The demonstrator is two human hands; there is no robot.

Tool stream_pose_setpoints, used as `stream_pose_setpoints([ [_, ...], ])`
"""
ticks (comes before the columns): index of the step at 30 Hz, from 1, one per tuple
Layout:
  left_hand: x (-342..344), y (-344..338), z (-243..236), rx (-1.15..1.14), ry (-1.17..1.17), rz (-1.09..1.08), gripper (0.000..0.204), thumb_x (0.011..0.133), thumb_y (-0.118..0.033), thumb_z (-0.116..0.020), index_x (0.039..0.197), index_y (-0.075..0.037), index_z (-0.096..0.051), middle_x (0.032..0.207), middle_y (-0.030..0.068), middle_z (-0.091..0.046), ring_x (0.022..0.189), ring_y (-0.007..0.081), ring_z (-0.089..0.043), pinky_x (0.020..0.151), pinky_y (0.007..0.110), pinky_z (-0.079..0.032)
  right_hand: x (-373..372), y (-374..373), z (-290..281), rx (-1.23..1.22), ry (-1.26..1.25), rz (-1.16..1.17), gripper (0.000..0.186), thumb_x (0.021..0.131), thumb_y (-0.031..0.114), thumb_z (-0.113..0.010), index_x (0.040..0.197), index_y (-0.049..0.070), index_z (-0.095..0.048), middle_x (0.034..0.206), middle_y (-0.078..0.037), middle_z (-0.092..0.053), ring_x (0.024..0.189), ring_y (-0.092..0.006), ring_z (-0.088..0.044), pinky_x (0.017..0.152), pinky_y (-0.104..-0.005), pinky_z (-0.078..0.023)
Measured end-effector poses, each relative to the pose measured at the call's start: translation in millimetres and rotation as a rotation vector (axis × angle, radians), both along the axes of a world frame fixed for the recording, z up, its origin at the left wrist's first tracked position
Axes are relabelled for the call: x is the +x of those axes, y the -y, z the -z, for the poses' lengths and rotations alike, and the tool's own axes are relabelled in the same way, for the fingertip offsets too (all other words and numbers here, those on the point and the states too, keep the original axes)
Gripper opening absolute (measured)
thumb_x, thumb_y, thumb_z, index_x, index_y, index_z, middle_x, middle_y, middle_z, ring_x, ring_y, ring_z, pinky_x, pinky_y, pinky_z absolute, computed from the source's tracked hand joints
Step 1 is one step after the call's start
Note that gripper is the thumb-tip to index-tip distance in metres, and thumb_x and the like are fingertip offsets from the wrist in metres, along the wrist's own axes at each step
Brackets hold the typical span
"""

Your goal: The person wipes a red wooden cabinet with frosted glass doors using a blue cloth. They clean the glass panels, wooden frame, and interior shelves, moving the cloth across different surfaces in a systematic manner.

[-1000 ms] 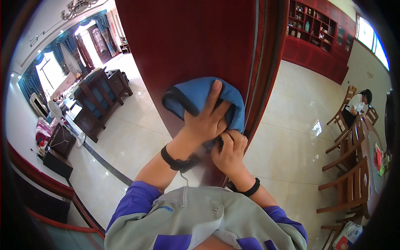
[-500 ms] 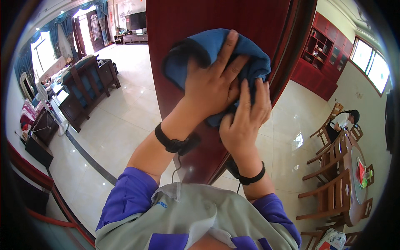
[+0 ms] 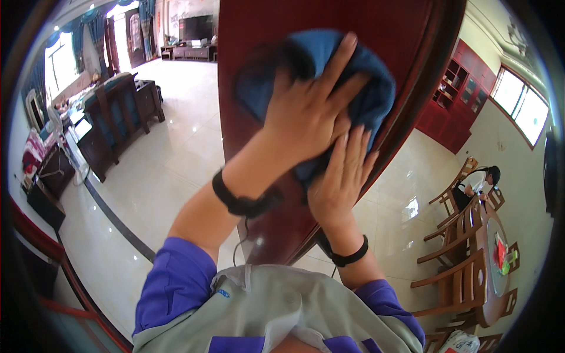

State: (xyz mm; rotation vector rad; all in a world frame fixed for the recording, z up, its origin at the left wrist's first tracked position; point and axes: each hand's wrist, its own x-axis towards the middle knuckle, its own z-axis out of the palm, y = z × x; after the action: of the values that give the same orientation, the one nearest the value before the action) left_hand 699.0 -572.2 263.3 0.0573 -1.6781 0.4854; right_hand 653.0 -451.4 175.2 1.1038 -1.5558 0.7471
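Note:
A blue cloth [image 3: 378,76] with a dark patch at its left end lies bunched against a glossy dark red wooden door [image 3: 265,19]. My left hand [image 3: 303,115] presses flat on the middle of the cloth, its fingers spread and stretched toward the upper right. Lower and to the right, my right hand [image 3: 336,185] rests with straight fingers over the cloth's lower right part, its fingertips close to the left hand. Part of the cloth is hidden beneath both hands, and its left end is blurred. Black bands with wired devices circle both wrists.
At right, wooden chairs [image 3: 456,265] surround a round table [image 3: 497,276], where a person [image 3: 475,182] sits. A dark red cabinet [image 3: 456,106] stands behind. On the left are a wooden sofa [image 3: 120,117], a white fan [image 3: 73,150] and shiny tiled floor [image 3: 159,176].
Both hands and the cloth have shifted slightly up and right in the picture. The right hand's fingers are straighter and closer together. The surrounding room has shifted slightly too.

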Motion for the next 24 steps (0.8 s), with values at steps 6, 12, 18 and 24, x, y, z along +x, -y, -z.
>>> stream_pose_setpoints([
  [6,-12.0,13.3,-18.2,-0.028,-0.353,0.090,0.041,0.080,-0.027,-0.055,0.119,-0.023,-0.067,0.157,0.0079,-0.038,0.071,0.0203,-0.055,0.085,0.046,-0.043,4.2,10.9,-28.8,-0.117,-0.056,-0.047,0.061,0.079,-0.009,-0.044,0.139,0.001,-0.045,0.148,-0.023,-0.044,0.140,-0.0408,-0.039,0.116,-0.0557,-0.023],
  [12,3.5,6.1,74.3,0.382,-0.138,0.041,0.042,0.082,-0.025,-0.055,0.123,-0.020,-0.064,0.158,0.0144,-0.033,0.082,0.0259,-0.066,0.082,0.055,-0.046,14.0,14.4,47.2,0.020,0.004,-0.093,0.058,0.080,-0.005,-0.045,0.138,-0.003,-0.045,0.145,-0.029,-0.044,0.137,-0.0453,-0.040,0.114,-0.0573,-0.026],
  [18,29.1,4.9,117.0,0.502,-0.041,0.064,0.045,0.084,-0.024,-0.058,0.127,-0.015,-0.060,0.160,0.0198,-0.024,0.086,0.0315,-0.068,0.078,0.058,-0.047,14.1,11.2,74.5,0.159,-0.050,-0.169,0.053,0.083,-0.002,-0.045,0.135,-0.003,-0.048,0.143,-0.024,-0.049,0.135,-0.0414,-0.045,0.113,-0.0561,-0.029],
  [24,30.0,19.6,47.8,0.415,-0.077,-0.027,0.051,0.086,-0.024,-0.056,0.134,-0.010,-0.051,0.159,0.0214,-0.023,0.105,0.0395,-0.059,0.093,0.058,-0.042,7.1,13.1,-8.6,0.168,-0.069,-0.236,0.067,0.073,-0.009,-0.045,0.139,0.002,-0.047,0.144,-0.019,-0.049,0.139,-0.0383,-0.041,0.115,-0.0569,-0.026],
])
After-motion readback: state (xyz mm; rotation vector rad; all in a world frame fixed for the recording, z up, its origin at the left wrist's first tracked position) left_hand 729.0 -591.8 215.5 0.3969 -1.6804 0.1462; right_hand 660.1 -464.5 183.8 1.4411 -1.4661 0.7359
